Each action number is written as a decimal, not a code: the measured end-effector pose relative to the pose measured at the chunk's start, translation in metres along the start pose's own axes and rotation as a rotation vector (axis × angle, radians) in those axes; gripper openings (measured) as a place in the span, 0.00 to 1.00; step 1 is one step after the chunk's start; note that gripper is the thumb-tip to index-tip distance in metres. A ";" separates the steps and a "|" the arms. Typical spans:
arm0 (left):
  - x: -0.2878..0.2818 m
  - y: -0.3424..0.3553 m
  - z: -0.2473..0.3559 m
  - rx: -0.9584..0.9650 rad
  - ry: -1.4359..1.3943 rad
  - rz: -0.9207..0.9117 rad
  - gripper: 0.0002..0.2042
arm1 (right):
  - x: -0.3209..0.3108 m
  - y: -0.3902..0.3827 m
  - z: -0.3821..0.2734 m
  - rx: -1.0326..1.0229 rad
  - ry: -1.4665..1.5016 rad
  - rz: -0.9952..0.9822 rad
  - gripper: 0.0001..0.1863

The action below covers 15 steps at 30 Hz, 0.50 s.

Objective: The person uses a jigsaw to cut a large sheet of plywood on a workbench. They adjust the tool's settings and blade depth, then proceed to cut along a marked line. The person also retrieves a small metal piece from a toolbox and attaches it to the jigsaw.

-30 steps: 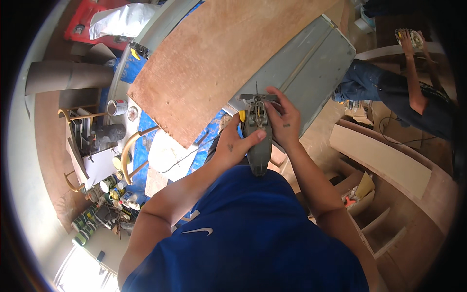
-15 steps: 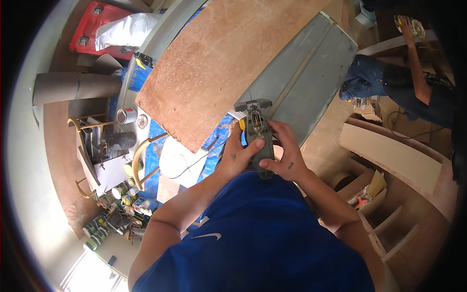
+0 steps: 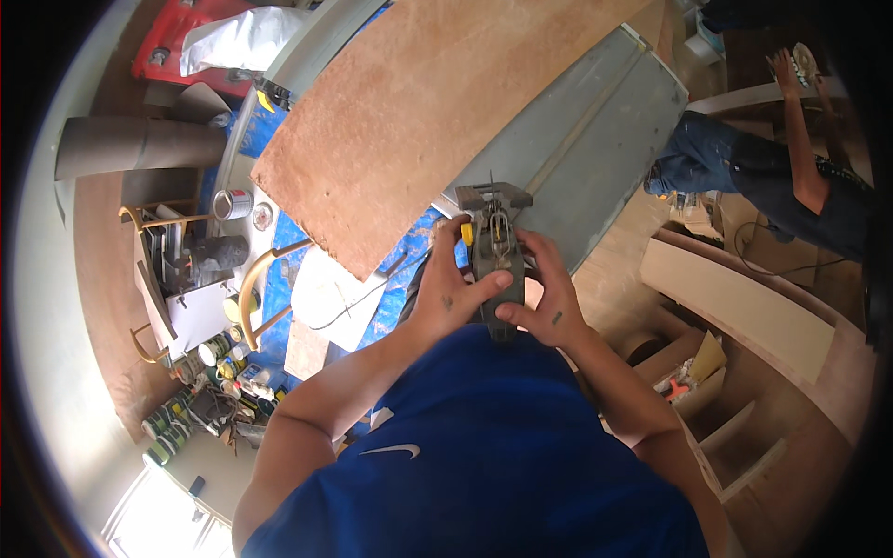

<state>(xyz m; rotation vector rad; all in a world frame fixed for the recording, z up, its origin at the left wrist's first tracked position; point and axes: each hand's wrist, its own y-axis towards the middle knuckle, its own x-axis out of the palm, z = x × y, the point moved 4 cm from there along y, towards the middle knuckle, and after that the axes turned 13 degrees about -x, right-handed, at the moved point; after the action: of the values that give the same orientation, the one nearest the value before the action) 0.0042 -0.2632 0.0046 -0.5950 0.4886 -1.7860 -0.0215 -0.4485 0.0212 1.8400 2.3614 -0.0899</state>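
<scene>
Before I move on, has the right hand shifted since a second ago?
Yes. Against the grey panel, the right hand has moved down the picture toward the blue shirt, lower along the dark tool.

Window's (image 3: 163, 521) totally blown out with white light at 8 o'clock. Pale wall (image 3: 54, 298) bends along 9, with a curved wooden furniture frame (image 3: 248, 296) further in, blue sheeting (image 3: 273, 342) beside it. Tan floor (image 3: 600, 284) at 3, open wooden compartments (image 3: 728, 430) at 4.
</scene>
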 end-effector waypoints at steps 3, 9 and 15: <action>-0.006 -0.004 0.018 0.093 0.173 0.166 0.61 | -0.003 0.006 -0.005 -0.011 -0.020 -0.021 0.55; -0.020 0.003 0.041 0.179 0.285 0.064 0.67 | -0.017 0.022 0.014 0.059 0.152 0.201 0.33; -0.018 0.003 0.043 0.236 0.369 0.073 0.65 | -0.033 0.093 -0.011 -0.339 -0.416 0.081 0.26</action>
<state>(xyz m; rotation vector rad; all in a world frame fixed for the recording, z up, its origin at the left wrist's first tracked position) 0.0373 -0.2482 0.0334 -0.0804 0.5309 -1.8560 0.0759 -0.4555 0.0406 1.5733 1.8855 -0.0532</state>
